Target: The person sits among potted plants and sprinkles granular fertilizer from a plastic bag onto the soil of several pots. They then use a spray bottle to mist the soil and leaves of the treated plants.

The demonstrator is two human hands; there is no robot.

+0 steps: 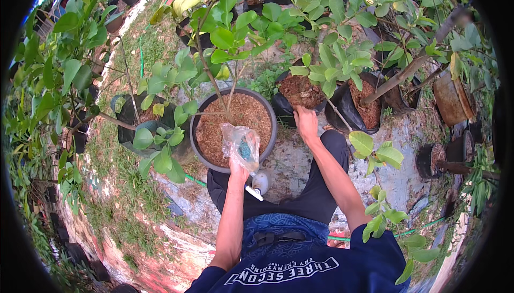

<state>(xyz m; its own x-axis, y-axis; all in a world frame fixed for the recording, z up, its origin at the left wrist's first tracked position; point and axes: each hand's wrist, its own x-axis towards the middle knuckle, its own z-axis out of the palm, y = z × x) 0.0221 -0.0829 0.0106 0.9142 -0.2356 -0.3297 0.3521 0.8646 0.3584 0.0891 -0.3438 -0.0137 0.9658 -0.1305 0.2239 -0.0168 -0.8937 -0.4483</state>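
Observation:
My left hand [238,169] holds a clear plastic bag [244,147] with blue-green granules in it, above the near side of a round dark pot [274,132]. Brown mulch-like soil [209,140] fills that pot around a thin branching stem. At the rim of a black plastic grow bag [284,110] to the right, my right hand [305,121] has its fingers bent against the edge; whether they pinch it cannot be told. Reddish-brown soil [301,90] lies inside this bag. A white bottle or container [262,182] with a white handle-like part stands below my left hand, between my legs.
Further grow bags with small trees stand right [366,106] and left [160,132]. A leafy branch [375,152] hangs beside my right arm. A rusty container [453,98] is at the far right. A green hose [195,180] runs along the ground.

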